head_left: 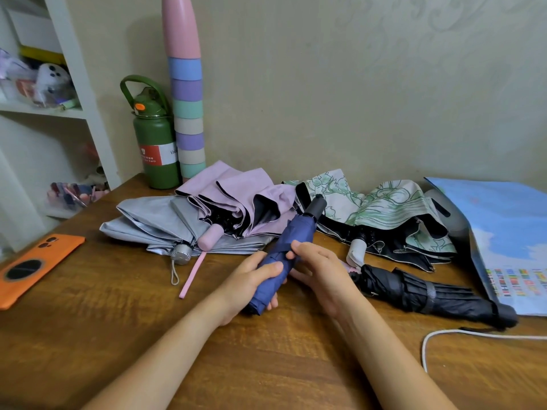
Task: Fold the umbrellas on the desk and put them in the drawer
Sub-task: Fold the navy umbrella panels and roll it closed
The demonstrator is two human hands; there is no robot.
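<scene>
While the left hand (257, 282) wraps the rolled navy fabric umbrella (281, 261) at desk centre, handle toward one o'clock, right hand (318, 272) pinching its strap, it appears light, soft-skinned, best gripped mid-canopy.

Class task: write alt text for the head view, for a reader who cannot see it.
Two hands, left hand and right hand, grip a rolled navy umbrella above a wooden desk. Behind lie unfolded grey, lilac and floral umbrellas; a folded black umbrella lies to the right.
</scene>
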